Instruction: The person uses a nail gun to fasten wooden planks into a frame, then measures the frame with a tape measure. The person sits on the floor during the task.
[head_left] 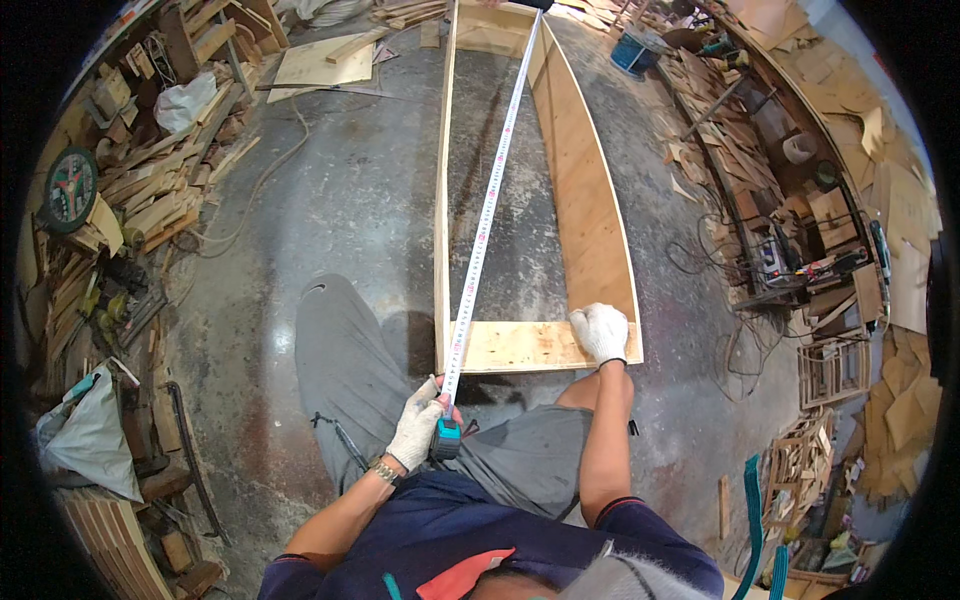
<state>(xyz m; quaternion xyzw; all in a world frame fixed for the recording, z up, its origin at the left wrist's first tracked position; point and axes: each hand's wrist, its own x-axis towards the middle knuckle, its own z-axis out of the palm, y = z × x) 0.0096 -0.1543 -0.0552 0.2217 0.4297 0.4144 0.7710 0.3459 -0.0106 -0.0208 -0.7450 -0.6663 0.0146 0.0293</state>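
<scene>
Plywood frame (590,215) lies long on the concrete floor (350,200), running straight away from the person. Left hand (418,425) grips the tape measure (446,438), its blade stretched along the frame's length; right hand (601,331) presses flat, fingers loosely spread, on the near end board.

A woodworking shop, plainly. A long plywood frame (590,220) lies on the stained concrete floor (350,200) straight out from the gloved hands. Off to the left of the hands, offcuts and wooden slats (170,180) lie heaped against the wall, with a loose plywood sheet (320,62) farther out. To the right of the hands runs a cluttered tabletop (790,200) with power tools, tangled cables (720,270) and more stacked timber scraps (900,420).
</scene>
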